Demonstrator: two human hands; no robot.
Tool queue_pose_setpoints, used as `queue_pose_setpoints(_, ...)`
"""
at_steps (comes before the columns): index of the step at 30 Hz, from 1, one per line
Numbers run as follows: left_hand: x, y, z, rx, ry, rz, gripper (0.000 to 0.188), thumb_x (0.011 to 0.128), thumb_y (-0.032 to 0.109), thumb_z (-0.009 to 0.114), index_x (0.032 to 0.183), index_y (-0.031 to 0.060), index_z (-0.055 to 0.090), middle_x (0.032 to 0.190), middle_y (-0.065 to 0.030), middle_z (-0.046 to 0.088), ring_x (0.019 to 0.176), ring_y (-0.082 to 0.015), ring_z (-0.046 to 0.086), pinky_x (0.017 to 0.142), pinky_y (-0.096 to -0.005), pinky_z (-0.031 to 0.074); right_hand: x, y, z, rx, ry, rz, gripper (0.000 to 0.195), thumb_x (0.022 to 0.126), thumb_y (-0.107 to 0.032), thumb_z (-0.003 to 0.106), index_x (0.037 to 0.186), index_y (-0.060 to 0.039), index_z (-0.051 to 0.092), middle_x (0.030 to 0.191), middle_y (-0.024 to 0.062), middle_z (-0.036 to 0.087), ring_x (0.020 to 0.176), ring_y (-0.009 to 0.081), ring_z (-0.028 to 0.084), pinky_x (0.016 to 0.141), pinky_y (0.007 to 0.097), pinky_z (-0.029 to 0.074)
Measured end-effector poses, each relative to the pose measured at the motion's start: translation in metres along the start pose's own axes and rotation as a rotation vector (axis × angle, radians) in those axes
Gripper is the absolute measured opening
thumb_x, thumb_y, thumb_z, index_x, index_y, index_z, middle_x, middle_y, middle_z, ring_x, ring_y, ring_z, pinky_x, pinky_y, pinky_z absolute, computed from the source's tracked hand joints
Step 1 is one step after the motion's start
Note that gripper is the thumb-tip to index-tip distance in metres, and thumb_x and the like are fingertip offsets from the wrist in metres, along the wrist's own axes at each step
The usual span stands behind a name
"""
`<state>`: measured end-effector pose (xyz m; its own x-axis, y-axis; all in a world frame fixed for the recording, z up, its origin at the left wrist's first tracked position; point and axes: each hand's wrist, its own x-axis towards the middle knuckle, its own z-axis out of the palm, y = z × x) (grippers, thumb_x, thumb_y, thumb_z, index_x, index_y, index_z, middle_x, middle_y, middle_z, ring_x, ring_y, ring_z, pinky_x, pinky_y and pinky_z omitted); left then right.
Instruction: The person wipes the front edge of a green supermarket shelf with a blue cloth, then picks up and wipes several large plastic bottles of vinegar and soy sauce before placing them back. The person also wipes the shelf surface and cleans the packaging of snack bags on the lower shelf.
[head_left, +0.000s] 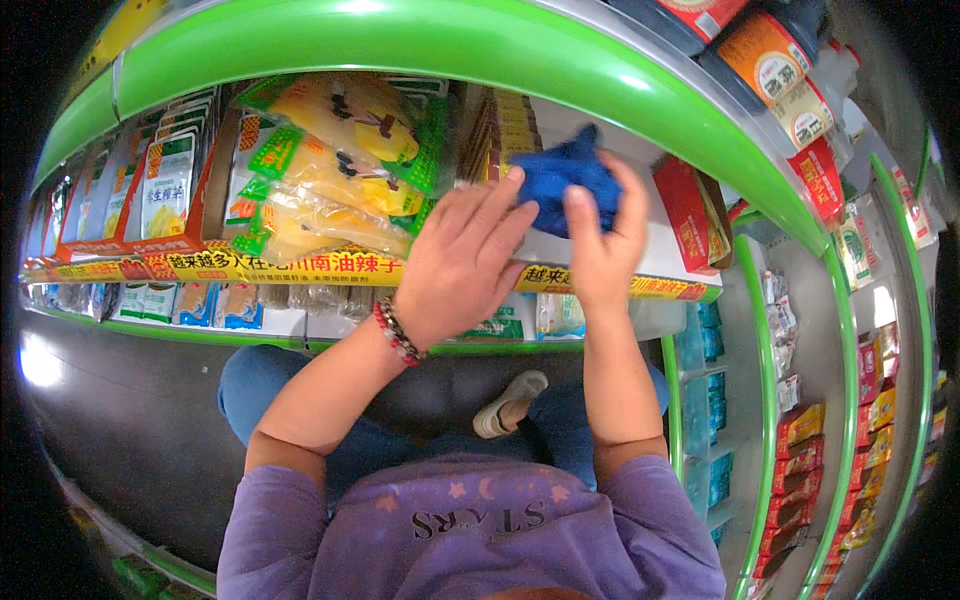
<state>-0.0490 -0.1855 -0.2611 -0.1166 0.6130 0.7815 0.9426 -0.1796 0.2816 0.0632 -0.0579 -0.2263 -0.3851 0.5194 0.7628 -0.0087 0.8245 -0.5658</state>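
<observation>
My right hand (611, 232) grips a crumpled dark blue cloth (562, 184) just above a white shelf board (547, 251). The cloth is blurred. My left hand (465, 255), with beaded bracelets at the wrist, is held back-up with fingers extended. Its fingertips reach the cloth's left edge; whether they touch it is unclear. Beside that hand lies a pile of clear yellow-and-green food packets (337, 172). Behind the fingers stands a row of yellow boxes or packets (510, 131), partly hidden.
A green shelf edge (375, 37) arches overhead. Open cartons of upright packets (169, 180) fill the left. A red carton (690, 214) sits at the right end. Along the front runs a yellow printed strip (330, 266), above a lower shelf with packets (240, 304). More stocked shelving (765, 420) stands right.
</observation>
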Motion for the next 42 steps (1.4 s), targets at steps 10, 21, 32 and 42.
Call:
queue_pose_setpoints(10, -0.008, -0.011, 0.011, -0.024, 0.031, -0.056, 0.074, 0.07, 0.015, 0.072, 0.135, 0.0008, 0.039, 0.144, -0.0225, 0.037, 0.131, -0.0393, 0.039, 0.108, -0.0472, 0.035, 0.026, 0.014, 0.012, -0.196, -0.353, 0.13, 0.035, 0.085, -0.021, 0.064, 0.111, 0.0025, 0.059, 0.104, 0.0228, 0.063, 0.096, 0.0337, 0.062, 0.086, 0.0386, 0.047)
queue_pose_setpoints(21, -0.007, -0.007, -0.007, -0.237, 0.061, -0.12, 0.077, 0.075, 0.016, 0.072, 0.139, -0.002, 0.033, 0.145, -0.0257, 0.034, 0.132, -0.0419, 0.037, 0.11, -0.0442, 0.032, 0.04, 0.033, 0.006, 0.037, 0.02, 0.188, 0.044, 0.089, -0.015, 0.064, 0.125, 0.0079, 0.051, 0.115, 0.0135, 0.06, 0.102, 0.0191, 0.057, 0.092, 0.0301, 0.044)
queue_pose_setpoints(32, -0.002, -0.036, -0.065, -1.347, 0.721, -0.798, 0.033, 0.096, 0.033, 0.055, 0.11, 0.0036, 0.06, 0.098, -0.0044, 0.065, 0.087, -0.0116, 0.061, 0.078, -0.029, 0.049, 0.004, -0.072, 0.073, 0.28, -0.637, -0.285, 0.103, 0.072, -0.024, 0.078, 0.148, 0.0029, 0.014, 0.152, 0.025, 0.023, 0.142, 0.0364, 0.023, 0.116, 0.0439, 0.018)
queue_pose_setpoints(42, -0.019, -0.071, -0.12, -0.942, 1.025, -0.634, 0.031, 0.095, 0.024, 0.057, 0.116, 0.0016, 0.059, 0.104, -0.0041, 0.065, 0.09, -0.0108, 0.061, 0.079, -0.0261, 0.049, -0.01, -0.05, 0.155, -0.346, -0.4, -0.36, 0.072, 0.078, -0.031, 0.072, 0.133, 0.0045, 0.044, 0.132, 0.0281, 0.048, 0.119, 0.0434, 0.049, 0.101, 0.0488, 0.039)
